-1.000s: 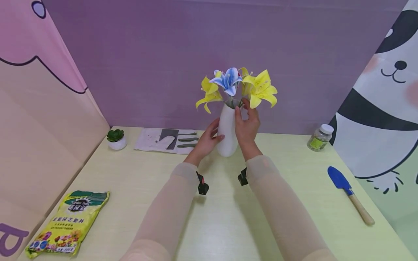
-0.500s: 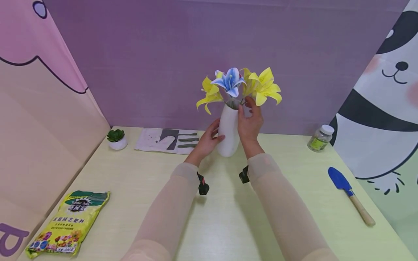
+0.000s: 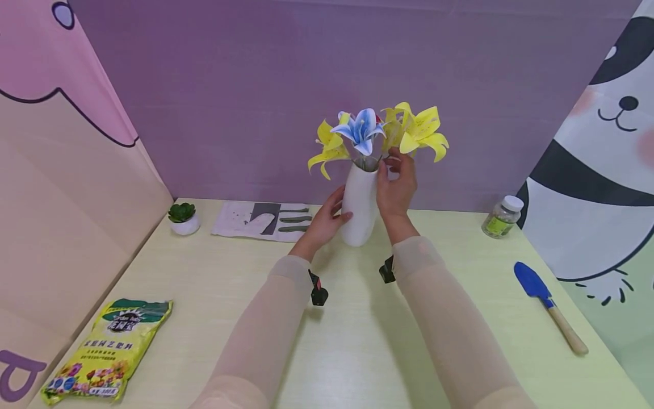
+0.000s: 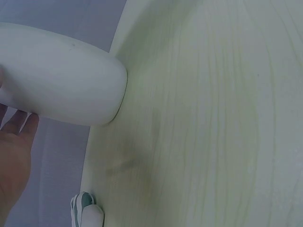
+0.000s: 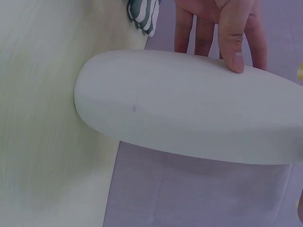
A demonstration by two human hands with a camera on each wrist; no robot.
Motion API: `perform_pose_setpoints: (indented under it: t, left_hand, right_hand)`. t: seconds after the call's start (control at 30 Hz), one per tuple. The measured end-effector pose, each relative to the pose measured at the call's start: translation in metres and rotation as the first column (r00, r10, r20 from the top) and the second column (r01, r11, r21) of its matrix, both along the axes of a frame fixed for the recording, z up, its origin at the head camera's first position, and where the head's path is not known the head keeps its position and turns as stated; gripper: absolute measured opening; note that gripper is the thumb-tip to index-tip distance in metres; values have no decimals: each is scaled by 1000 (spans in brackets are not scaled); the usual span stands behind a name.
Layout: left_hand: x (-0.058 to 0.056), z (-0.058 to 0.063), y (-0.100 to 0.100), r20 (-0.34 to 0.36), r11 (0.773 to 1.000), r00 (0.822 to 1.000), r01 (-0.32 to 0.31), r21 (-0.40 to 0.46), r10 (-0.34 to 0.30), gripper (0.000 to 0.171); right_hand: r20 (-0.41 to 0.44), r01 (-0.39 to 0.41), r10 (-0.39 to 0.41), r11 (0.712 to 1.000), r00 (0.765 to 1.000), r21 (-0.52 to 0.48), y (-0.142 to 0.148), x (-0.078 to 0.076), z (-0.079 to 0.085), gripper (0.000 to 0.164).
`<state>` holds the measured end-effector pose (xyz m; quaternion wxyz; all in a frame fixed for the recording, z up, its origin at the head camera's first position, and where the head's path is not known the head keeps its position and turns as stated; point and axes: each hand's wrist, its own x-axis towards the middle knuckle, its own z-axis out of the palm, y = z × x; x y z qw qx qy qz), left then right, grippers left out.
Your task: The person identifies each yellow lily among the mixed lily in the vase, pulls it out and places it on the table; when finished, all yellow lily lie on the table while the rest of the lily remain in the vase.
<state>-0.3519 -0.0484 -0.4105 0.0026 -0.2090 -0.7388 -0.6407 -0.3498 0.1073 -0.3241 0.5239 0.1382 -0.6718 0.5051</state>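
A tall white vase (image 3: pixel 359 207) stands upright near the back of the table and holds several artificial lilies. My left hand (image 3: pixel 327 222) holds its left side, with the thumb (image 5: pixel 234 61) in front and the other fingers reaching behind. At the vase mouth my right hand (image 3: pixel 398 184) pinches the stem of a yellow lily (image 3: pixel 423 132) that leans out to the right. A blue-and-white lily (image 3: pixel 361 130) rises in the middle, and another yellow lily (image 3: pixel 329 149) droops to the left. The stems are partly hidden by the right fingers and the vase rim.
Behind the left hand lie folded grey-and-white gloves (image 3: pixel 240 220) with green stripes. A potted succulent (image 3: pixel 184 218) stands at back left, a yellow fertilizer bag (image 3: pixel 108 349) at front left. On the right are a lidded jar (image 3: pixel 502 217) and a blue trowel (image 3: pixel 549 307).
The right hand has moved slightly right and up, and the yellow lily it pinches has swung outward to the right. The left hand has stayed on the vase.
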Motion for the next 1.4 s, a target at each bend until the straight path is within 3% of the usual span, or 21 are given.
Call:
perform_pose_setpoints:
  t: [0.33,0.6,0.9,1.13,1.4]
  left_hand:
    - [1,2,0,7,1000,1000,-3,2,3,71]
    - [3,4,-1,20,1000,1000,-8,-1,8,70]
    - [0,2,0,15,1000,1000,-3,11,2,70]
    - [1,2,-1,16,1000,1000,-3,12,2,71]
    - [0,2,0,18,1000,1000,-19,-4,19,71]
  right_hand:
    - [-54,-1,-1,999,999,-37,6,1,9,25]
    - [-56,-34,27,991,998,-133,-2,33,32,24]
    - [-116,-132,100,939,988,-319,15,9,18,29]
    - [-151,-154,108,926,983,-345,21,13,20,25]
    - [-197,-196,124,892,973,-408,38,22,30,31]
